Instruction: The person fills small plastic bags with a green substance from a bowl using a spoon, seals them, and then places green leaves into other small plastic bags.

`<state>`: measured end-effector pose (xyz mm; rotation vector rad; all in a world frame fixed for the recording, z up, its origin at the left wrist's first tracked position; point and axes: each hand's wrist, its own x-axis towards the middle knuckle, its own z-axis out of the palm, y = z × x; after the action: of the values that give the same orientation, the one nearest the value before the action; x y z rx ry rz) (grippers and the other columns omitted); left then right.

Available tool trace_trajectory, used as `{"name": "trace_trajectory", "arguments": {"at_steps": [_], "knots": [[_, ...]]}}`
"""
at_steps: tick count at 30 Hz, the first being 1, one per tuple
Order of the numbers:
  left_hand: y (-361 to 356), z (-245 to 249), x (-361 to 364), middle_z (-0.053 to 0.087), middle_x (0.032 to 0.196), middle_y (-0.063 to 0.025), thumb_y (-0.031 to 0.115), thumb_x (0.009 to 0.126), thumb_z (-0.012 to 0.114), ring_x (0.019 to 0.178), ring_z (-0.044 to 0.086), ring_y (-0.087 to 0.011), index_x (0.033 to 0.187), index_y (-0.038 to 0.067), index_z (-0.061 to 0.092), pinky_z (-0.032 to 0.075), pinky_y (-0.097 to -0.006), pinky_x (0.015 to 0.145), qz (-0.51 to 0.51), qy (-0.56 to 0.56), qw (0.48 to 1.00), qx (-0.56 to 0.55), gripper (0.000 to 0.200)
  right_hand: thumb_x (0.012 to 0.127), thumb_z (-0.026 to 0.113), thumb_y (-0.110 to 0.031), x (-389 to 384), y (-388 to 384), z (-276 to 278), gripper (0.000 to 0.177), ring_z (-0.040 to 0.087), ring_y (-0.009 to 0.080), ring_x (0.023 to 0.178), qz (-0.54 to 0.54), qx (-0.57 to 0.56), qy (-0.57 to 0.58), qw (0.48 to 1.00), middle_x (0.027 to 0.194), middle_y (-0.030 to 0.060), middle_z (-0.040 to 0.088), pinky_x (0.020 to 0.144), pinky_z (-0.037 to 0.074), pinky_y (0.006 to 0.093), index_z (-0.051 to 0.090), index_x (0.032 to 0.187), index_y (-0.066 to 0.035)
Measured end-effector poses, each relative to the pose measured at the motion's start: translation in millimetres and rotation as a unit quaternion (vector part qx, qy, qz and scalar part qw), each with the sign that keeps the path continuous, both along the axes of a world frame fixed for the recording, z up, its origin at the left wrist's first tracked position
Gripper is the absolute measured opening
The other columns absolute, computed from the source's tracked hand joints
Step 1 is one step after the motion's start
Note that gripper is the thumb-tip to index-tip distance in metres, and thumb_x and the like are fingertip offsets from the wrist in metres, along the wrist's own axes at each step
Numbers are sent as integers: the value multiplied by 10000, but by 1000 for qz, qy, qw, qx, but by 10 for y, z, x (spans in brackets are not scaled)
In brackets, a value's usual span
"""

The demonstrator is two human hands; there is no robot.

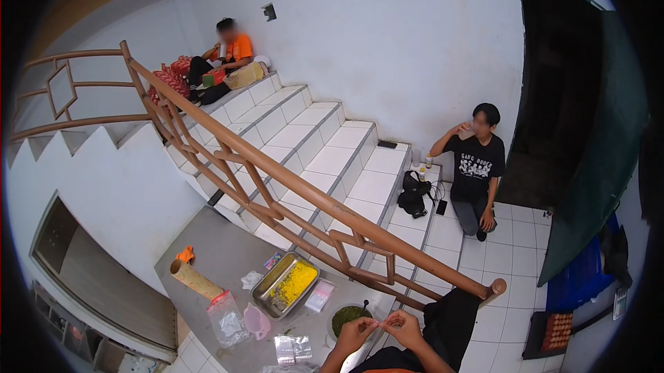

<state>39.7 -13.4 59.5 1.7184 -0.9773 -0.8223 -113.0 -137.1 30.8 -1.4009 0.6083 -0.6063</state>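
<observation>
One small, thin, pale piece (380,324), too small to be made out for certain, seems to be pinched between the fingertips of the left hand (355,333) and the right hand (405,330), which are drawn close together, thumbs against forefingers. If it is tugged unevenly it could be torn, and if the pinch is loosened it could be dropped. Just beyond and to the left of the fingers, partly covered by the left hand, a round, pale bowl (330,325) of green, finely broken food (344,316) is seen; anything let slip could be lost in it. A slim, dark-handled spoon (366,304) is stood in the bowl beside the left knuckles, and it could be knocked by a careless turn of the wrist. Farther left of the fingers, flat, clear plastic packets (320,295) are laid near a rectangular, silvery metal tray (279,273) of yellow, crumbly food (299,280). Shiny, clear plastic sleeves (292,349), left of the left forearm on the grey table (207,236), could be scattered by a brushing arm, being seemingly light.
</observation>
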Motion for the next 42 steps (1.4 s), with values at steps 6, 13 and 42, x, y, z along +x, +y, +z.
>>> {"name": "trace_trajectory", "arguments": {"at_steps": [6, 13, 42], "knots": [[-45, -134, -41, 689, 890, -41, 147, 1035, 600, 821, 650, -89, 1012, -5, 650, 522, -253, 772, -16, 73, 997, -6, 162, 872, 811, -37, 40, 22, -22, 186, 676, 103, 805, 13, -46, -30, 998, 881, 56, 713, 748, 554, 253, 656, 969, -1], [-47, -258, -17, 609, 842, -18, 127, 1059, 478, 791, 574, -79, 946, 18, 586, 482, -257, 726, -55, 114, 992, -2, 191, 987, 656, -178, -45, 10, 188, 180, 657, 284, 759, 127, -200, 47, 970, 829, 144, 643, 671, 503, 394, 597, 939, -15], [-105, -422, -210, 553, 710, -2, 118, 1011, 503, 698, 505, -68, 852, -16, 604, 441, -276, 639, 29, 42, 998, -21, 231, 942, 664, -241, -17, 164, 126, 271, 630, 384, 677, 54, -243, 103, 963, 725, 177, 607, 615, 474, 446, 543, 847, -17]]}}
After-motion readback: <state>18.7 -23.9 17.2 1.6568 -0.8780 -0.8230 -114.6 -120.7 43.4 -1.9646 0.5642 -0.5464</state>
